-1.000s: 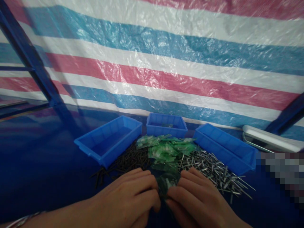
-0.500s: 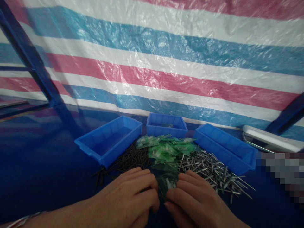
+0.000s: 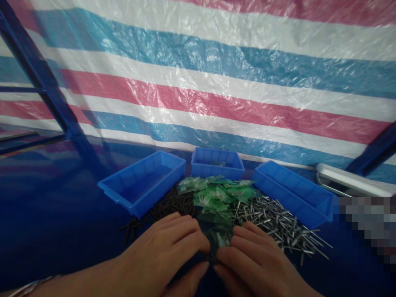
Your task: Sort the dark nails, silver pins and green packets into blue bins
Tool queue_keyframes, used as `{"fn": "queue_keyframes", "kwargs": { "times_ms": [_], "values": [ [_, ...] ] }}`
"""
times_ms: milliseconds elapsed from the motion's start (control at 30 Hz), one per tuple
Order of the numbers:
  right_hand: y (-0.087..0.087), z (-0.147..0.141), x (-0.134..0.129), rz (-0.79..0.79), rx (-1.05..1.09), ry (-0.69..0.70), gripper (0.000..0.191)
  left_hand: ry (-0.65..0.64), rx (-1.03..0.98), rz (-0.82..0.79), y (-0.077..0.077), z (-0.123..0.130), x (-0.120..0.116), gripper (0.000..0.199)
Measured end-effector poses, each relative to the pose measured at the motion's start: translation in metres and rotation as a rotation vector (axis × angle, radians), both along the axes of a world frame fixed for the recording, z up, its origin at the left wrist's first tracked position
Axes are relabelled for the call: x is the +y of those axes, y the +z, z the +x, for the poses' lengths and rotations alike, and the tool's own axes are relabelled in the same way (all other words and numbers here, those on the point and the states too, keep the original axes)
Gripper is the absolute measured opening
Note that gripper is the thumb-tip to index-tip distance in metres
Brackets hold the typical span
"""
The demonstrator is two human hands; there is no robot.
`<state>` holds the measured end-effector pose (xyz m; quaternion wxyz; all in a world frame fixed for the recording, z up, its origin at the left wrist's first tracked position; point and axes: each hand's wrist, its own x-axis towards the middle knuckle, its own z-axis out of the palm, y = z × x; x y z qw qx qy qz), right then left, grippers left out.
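Note:
A small clear plastic bag (image 3: pixel 223 238) with pale pieces inside lies between my hands at the bottom centre. My right hand (image 3: pixel 255 258) is closed on its near edge, thumb under the curled fingers. My left hand (image 3: pixel 173 251) is at the bag's left side, its thumb a little apart below the bent index finger; whether it grips the bag is hard to see. Just beyond lies a pile of green and clear plastic packets (image 3: pixel 216 192). Dark rods (image 3: pixel 173 204) are heaped beyond my left hand, and shiny metal rods (image 3: pixel 278 220) beyond my right.
Three blue bins stand behind the piles: a left bin (image 3: pixel 144 181), a middle bin (image 3: pixel 217 167) with a small packet inside, and a right bin (image 3: pixel 293 192). A white object (image 3: pixel 352 179) lies at the right. Striped sheeting (image 3: pixel 198 95) hangs behind the blue table (image 3: pixel 62 214).
My left hand has shifted slightly right and its thumb has moved away from the curled fingers. My right hand has barely moved.

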<state>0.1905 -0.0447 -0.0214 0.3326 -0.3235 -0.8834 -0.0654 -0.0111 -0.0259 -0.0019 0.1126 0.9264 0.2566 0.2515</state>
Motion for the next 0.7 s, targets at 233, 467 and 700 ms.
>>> {"fn": "queue_keyframes", "kwargs": {
  "times_ms": [233,467,700],
  "values": [
    [0.0000,-0.0014,-0.0009,0.013,0.011,-0.011,0.030,-0.020,0.045,-0.047,0.0007,-0.0034,0.0000,0.017],
    [-0.0008,-0.0001,-0.0003,0.029,0.018,0.000,0.033,-0.020,0.039,-0.048,-0.0018,-0.0003,0.0002,0.019],
    [0.0002,-0.0008,0.0004,0.033,0.024,-0.007,0.036,-0.036,0.051,-0.057,0.0022,0.0010,0.0018,0.018]
  ]
}}
